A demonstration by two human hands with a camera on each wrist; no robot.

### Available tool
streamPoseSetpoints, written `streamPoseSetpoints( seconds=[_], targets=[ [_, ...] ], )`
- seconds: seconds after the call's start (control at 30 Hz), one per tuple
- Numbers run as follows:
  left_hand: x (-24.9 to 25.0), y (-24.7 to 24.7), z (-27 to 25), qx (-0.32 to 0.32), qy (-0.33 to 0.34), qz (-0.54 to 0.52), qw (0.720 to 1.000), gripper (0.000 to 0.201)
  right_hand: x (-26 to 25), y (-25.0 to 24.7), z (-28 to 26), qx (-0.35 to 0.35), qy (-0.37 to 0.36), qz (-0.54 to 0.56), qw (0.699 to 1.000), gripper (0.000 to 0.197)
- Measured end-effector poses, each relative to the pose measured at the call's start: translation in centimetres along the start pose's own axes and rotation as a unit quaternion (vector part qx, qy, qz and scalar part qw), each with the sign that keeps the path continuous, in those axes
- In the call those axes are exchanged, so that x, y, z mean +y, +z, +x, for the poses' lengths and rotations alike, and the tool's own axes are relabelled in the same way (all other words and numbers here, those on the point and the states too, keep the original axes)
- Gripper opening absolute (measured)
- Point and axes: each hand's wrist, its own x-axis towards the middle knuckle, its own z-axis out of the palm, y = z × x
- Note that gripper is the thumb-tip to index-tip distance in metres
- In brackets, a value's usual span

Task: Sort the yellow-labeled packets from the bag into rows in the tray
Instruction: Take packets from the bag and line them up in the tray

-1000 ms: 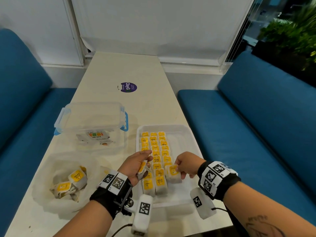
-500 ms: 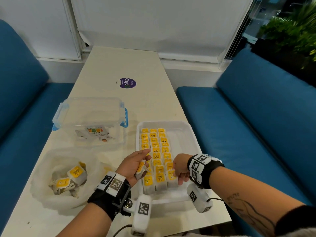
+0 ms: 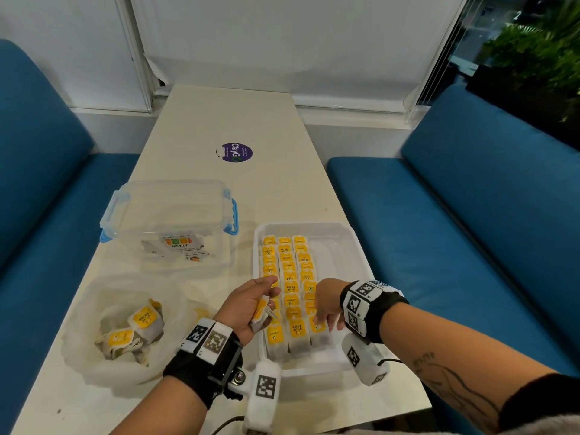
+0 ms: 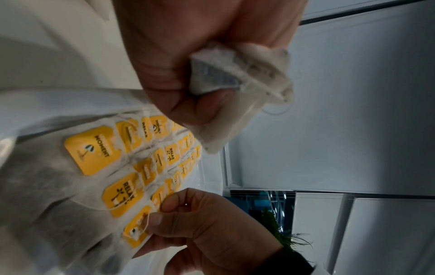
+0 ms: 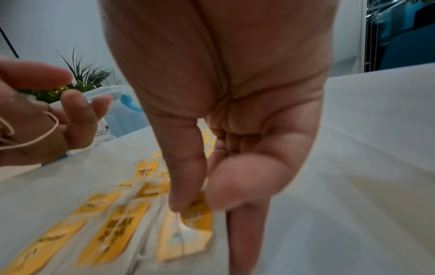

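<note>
Here the left hand point(image 3: 248, 309) grips a packet point(image 3: 262, 315); the right hand point(image 3: 328, 306) pinches the tray's point(image 3: 351, 246) nearest packet point(image 3: 317, 328).

A café or lounge booth, by the look of it: blue upholstered benches point(image 3: 489, 196) flank a long pale table point(image 3: 226, 120) with a round purple brand sticker point(image 3: 234, 152) near its far end (reading "ClayGo"). White roller blinds point(image 3: 282, 36) cover the windows, and green plants point(image 3: 533, 54) fill the far right corner.
</note>
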Motion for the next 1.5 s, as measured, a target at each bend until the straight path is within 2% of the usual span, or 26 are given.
streamPoseSetpoints(
  seconds=[0.07,0.13,0.27,0.37,0.47,0.57,0.63,0.73,0.87,1.03,1.17,1.3,1.43,1.5],
  targets=[
    [0.2,0.2,0.1,-0.001,-0.005,-0.005,1.0,0.019,-0.1,-0.5,-0.4,0.023,-0.008,-0.022,0.999,0.019],
    [0.4,0.2,0.2,-0.001,-0.012,-0.01,1.0,0.02,0.1,-1.5,-1.3,0.078,-0.018,-0.037,0.996,0.013],
    [0.6,0.6,0.5,-0.006,-0.026,-0.028,0.999,0.019,1.1,-3.6,-3.6,0.153,-0.065,0.069,0.984,0.011],
    [0.7,1.2,0.8,-0.021,-0.046,-0.053,0.997,0.017,1.5,-4.1,-5.0,0.173,-0.112,0.166,0.964,0.012],
    [0.9,2.0,0.9,-0.036,-0.054,-0.079,0.995,0.032,1.2,-3.8,-6.4,0.172,-0.222,0.21,0.937,0.016],
    [1.0,2.8,1.2,-0.038,-0.059,-0.102,0.992,0.045,0.4,-2.8,-7.3,0.143,-0.319,0.186,0.918,0.028],
    [1.0,3.5,1.3,-0.047,-0.066,-0.115,0.99,0.05,0.0,-2.2,-7.3,0.156,-0.342,0.141,0.916,0.035],
    [1.3,4.5,1.0,-0.07,-0.061,-0.116,0.989,0.052,-0.2,-1.6,-6.7,0.202,-0.344,0.092,0.913,0.031],
    [1.4,5.2,0.5,-0.083,-0.065,-0.101,0.989,0.045,0.3,-1.5,-6.0,0.209,-0.346,0.133,0.905,0.016],
    [0.8,4.8,0.4,-0.091,-0.093,-0.082,0.988,0.044,0.6,-1.5,-5.6,0.223,-0.325,0.155,0.906,0.02],
    [0.6,4.4,0.1,-0.116,-0.081,-0.073,0.987,0.046,1.2,-2.0,-6.1,0.209,-0.292,0.186,0.915,0.02],
    [1.0,3.9,-0.3,-0.11,-0.05,-0.078,0.99,0.027,1.5,-2.2,-6.7,0.199,-0.276,0.189,0.921,0.012],
    [0.9,3.7,-0.3,-0.08,-0.03,-0.042,0.996,0.011,1.8,-2.2,-6.9,0.187,-0.282,0.268,0.902,0.022],
    [0.8,3.6,-0.3,-0.058,-0.031,-0.035,0.997,0.009,1.9,-2.2,-7.2,0.169,-0.299,0.323,0.882,0.017]
  ],
)
